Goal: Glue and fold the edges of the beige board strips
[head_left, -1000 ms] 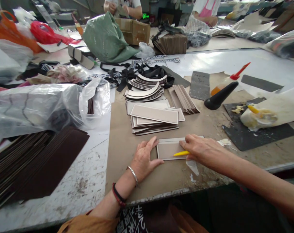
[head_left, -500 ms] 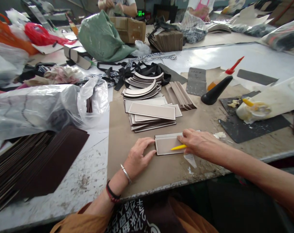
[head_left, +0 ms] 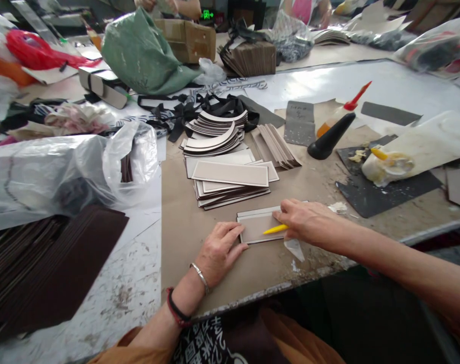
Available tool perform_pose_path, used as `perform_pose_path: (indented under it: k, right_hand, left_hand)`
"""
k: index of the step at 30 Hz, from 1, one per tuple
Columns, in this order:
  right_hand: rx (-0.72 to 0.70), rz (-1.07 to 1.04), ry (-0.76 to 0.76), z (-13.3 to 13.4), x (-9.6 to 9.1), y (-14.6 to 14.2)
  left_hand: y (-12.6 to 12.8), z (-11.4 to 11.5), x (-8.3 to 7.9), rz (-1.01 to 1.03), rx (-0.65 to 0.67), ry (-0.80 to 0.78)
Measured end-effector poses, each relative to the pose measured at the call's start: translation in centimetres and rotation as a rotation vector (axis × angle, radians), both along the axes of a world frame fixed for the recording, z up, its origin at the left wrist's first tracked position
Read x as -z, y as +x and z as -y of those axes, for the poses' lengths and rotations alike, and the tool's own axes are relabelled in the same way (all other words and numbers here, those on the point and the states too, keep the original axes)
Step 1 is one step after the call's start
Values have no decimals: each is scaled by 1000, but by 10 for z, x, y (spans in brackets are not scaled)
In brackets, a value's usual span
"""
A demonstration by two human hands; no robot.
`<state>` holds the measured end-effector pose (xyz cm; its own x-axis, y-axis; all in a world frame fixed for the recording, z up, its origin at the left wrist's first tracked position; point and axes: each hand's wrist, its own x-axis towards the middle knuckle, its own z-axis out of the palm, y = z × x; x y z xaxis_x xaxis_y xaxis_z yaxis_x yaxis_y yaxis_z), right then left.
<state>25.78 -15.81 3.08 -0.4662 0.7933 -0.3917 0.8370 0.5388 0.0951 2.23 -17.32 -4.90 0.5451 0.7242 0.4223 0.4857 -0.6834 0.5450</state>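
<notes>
A small beige rectangular panel [head_left: 257,225] with a pale border lies on the brown paper sheet [head_left: 184,222] near the table's front edge. My left hand [head_left: 218,251] rests flat against the panel's left end, fingers spread. My right hand [head_left: 305,221] covers the panel's right end and is closed round a yellow stick [head_left: 275,229] whose tip points left across the panel. A scrap of clear film [head_left: 295,249] lies just under my right hand.
Behind the panel is a stack of similar panels [head_left: 230,181], curved pieces [head_left: 214,132] and black straps [head_left: 214,107]. To the right are a black cone tool [head_left: 326,137], a glue bottle [head_left: 343,112] and a glue-smeared white container [head_left: 415,149]. Left: plastic bags [head_left: 63,172], dark boards [head_left: 51,263]. Other people work at the far side.
Both hands and the panel have stayed together; the camera has shifted, so everything sits slightly further left and higher in view. The yellow stick's position on the panel is about the same.
</notes>
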Motion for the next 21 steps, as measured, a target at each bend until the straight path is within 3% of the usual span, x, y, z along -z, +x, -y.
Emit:
perform_pose_path:
  k: [8,21]
  right_hand:
    - [-12,-11,-4,-7,4,3]
    - [73,36,-37,-3,-6,-10]
  left_hand:
    - [-2,-3,3,12,-11,-31]
    - [-3,-2,6,13,-26,-34]
